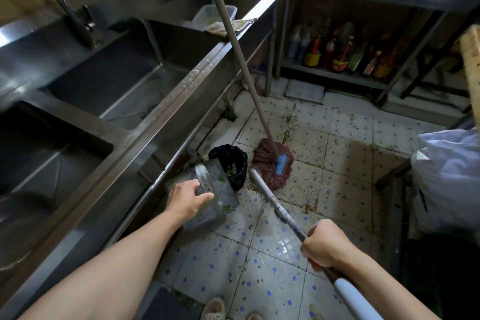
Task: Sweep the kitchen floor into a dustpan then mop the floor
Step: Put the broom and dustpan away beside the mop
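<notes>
The metal dustpan [207, 189] is held tilted by the left hand [188, 199] over the black-lined bin [231, 163]; the right hand [326, 244] is closed around a handle [280, 210]. Sweeping is judged nearly complete; the mop [272, 163] stands unused, mopping outstanding

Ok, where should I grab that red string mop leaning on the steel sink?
Probably mid-handle on the red string mop, coming from the right: its brown pole leans against the steel sink edge, with open floor on that side.
</notes>
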### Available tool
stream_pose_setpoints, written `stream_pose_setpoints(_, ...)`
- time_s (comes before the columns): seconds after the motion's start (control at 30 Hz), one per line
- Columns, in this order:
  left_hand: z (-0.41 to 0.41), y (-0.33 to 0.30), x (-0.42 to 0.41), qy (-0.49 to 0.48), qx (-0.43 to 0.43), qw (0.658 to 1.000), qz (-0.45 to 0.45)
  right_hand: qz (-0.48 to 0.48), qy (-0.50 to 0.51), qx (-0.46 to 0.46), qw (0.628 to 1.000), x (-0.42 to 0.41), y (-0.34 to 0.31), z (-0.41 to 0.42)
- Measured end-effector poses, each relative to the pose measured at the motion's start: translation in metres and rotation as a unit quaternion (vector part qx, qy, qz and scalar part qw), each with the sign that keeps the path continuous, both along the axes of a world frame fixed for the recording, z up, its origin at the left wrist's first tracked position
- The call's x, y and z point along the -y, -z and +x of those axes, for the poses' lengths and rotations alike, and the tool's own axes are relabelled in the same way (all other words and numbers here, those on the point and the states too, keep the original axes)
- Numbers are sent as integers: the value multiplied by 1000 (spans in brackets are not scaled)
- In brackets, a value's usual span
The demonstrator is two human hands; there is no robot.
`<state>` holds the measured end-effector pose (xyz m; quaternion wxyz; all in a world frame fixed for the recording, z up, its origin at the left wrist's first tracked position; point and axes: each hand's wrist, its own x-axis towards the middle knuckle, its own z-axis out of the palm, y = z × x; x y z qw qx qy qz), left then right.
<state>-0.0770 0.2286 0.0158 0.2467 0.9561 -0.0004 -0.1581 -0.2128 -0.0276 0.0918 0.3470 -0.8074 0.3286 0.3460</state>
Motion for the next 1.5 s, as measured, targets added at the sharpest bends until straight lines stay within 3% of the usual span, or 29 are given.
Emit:
stream_pose_setpoints(0.23, 45, 15, 11, 34, 51, 998, 29, 13, 41, 11, 999, 5, 19, 18)
stream_pose_setpoints(0.4, 83, 34, 19, 118, 75, 986, 85, 8, 71, 10, 997, -2, 35, 38)
stream_pose_setpoints(0.5, 99, 51, 21, 194, 104, 961, 168, 6, 85, 16, 996, -8, 43, 51)
stream_pose_setpoints(0.7, 111, 78, 21, 308, 124, 912, 242, 11, 101, 37, 994, -13, 63, 79)
stream_pose_setpoints(0.9, 96, 105, 16, 432, 54, 825, 360, 11, 113, 42, 993, -23, 84, 92)
stream_pose_setpoints(1.03, 97, 114, 18, 459, 69, 810, 358, 17, 113, 40, 993, -27, 93, 94)
stream_pose_setpoints(1.4, 99, 103, 22, 474, 105, 817, 312, 12, 112, 55, 992, -35, 98, 84)
stream_pose_setpoints(1.5, 91, 110, 13, 507, 113, 797, 308, 8, 108, 54, 993, -37, 99, 83)
